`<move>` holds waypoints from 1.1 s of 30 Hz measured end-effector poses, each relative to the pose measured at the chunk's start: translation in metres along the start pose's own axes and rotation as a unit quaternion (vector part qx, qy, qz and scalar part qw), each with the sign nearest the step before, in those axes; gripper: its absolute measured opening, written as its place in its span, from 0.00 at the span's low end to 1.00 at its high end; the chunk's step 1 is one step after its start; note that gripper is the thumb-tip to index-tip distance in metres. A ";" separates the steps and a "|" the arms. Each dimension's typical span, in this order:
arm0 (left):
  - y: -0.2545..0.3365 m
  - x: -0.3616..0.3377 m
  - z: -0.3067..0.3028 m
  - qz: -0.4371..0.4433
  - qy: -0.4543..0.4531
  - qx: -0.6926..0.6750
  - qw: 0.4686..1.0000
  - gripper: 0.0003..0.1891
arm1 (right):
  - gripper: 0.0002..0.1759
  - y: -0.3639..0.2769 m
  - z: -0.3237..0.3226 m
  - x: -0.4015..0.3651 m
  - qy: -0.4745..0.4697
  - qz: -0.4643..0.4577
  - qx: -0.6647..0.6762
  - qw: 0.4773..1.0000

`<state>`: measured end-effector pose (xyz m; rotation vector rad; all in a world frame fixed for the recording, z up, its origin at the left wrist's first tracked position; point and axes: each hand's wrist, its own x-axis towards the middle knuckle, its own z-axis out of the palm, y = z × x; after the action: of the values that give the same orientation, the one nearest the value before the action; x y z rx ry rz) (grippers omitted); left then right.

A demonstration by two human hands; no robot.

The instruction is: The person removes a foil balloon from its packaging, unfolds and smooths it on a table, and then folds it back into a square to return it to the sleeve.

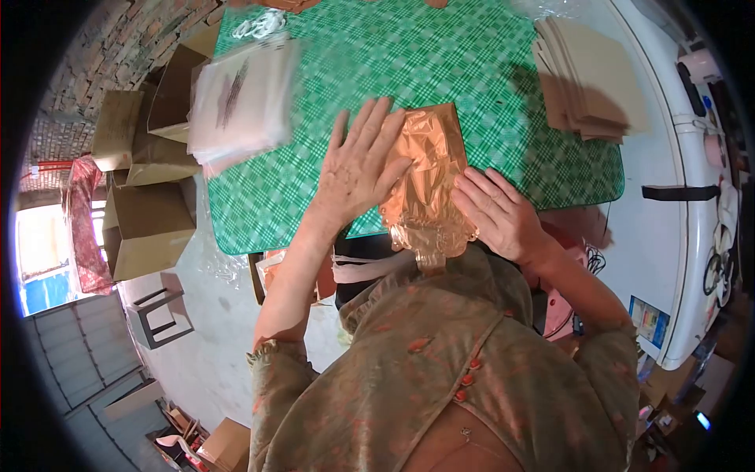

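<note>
A shiny copper-coloured foil piece (429, 177) lies at the near edge of the green checked tablecloth (354, 71), its scalloped lower end hanging over the edge toward my lap. My left hand (362, 161) is spread flat, its thumb on the foil's left side and its other fingers beside it on the cloth. On the foil's right edge rest the fingertips of my right hand (499, 216), with the fingers stretched out. Neither hand grips anything. What lies under the foil, if anything, is hidden.
A stack of clear plastic bags (244, 98) sits at the table's left, with white cord (259, 23) behind it. Brown card sheets (586, 75) are piled at the right. Open cardboard boxes (153, 224) stand left of the table, near a grey stool (161, 315). A white appliance (684, 236) is at far right.
</note>
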<state>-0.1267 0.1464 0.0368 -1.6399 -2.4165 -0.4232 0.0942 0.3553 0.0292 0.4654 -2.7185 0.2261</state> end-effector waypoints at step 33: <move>0.048 -0.080 -0.023 -0.062 0.054 -0.215 0.973 0.26 | 0.16 -0.019 0.003 0.020 0.105 0.141 0.160 0.971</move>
<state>-0.0531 0.0855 0.0399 -1.5640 -2.4741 -1.0915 0.0822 0.3311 0.0355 0.1249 -2.5346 0.7540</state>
